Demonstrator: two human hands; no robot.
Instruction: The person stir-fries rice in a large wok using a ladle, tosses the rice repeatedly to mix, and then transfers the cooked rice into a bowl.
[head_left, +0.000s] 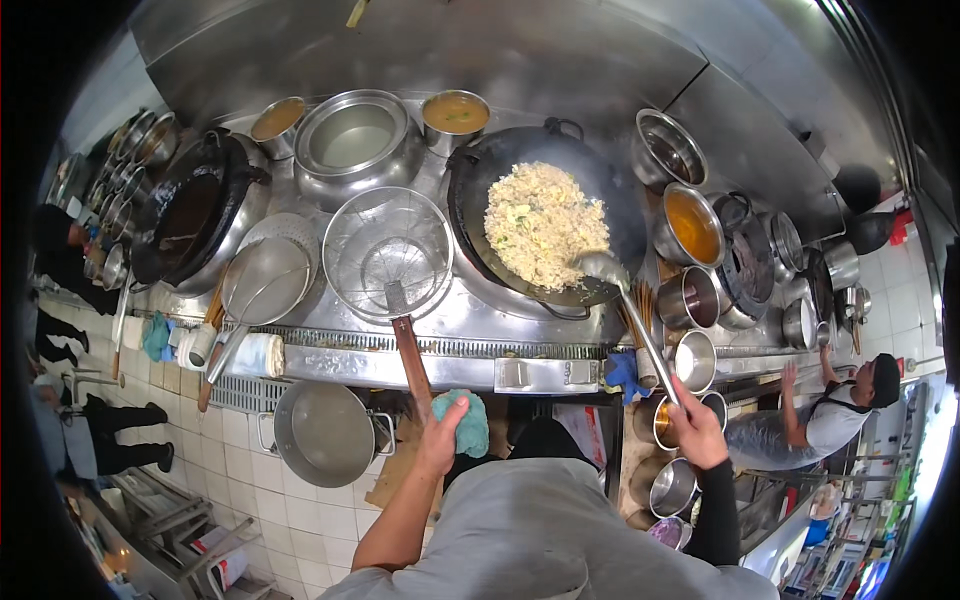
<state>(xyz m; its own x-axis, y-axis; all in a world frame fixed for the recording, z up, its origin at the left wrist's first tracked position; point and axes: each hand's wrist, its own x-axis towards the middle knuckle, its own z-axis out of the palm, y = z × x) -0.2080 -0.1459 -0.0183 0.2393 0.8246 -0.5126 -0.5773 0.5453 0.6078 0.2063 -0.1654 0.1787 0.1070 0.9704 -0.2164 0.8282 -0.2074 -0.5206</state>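
Observation:
My left hand (442, 435) grips a folded teal cloth (472, 424) in front of the stove. Close by, the wooden handle (410, 364) of a wire-mesh strainer (388, 251) reaches down to this hand; I cannot tell whether they touch. My right hand (697, 427) is closed around the handle of a long metal ladle (649, 337). The ladle's bowl (602, 266) rests at the lower right edge of fried rice (544, 225) with bits of egg and green. This rice lies in a large black wok (622, 195) on the burner.
Left of the wok stand a steel pot of pale liquid (352, 142), a perforated strainer (281, 225) and a dark wok (191, 210). Bowls of sauce, one orange (690, 225), line the right. A deep pot (324, 435) sits low at left. A co-worker (832, 420) stands at right.

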